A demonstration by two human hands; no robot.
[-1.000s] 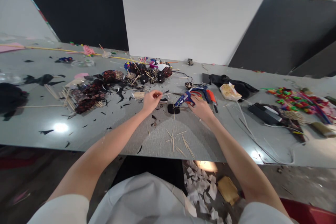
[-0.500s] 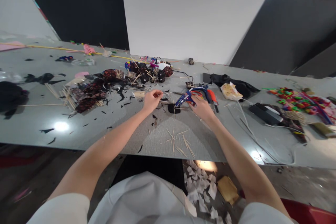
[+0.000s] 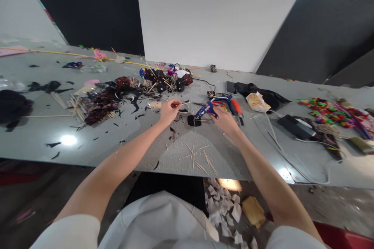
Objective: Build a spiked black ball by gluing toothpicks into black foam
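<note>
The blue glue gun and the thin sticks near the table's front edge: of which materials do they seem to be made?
The blue glue gun looks like hard moulded plastic, judging by its smooth, rigid shell. The thin sticks seem unfinished wood or bamboo, pale and matte; which one, I cannot tell.

Long grey table (image 3: pixel 175 155), white panel (image 3: pixel 216 15) behind, dim floor (image 3: pixel 344 202) below.

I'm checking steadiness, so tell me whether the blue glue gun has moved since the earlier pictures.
No, not visibly in any direction: against the white board, the blue glue gun in the right hand keeps its place.
</note>
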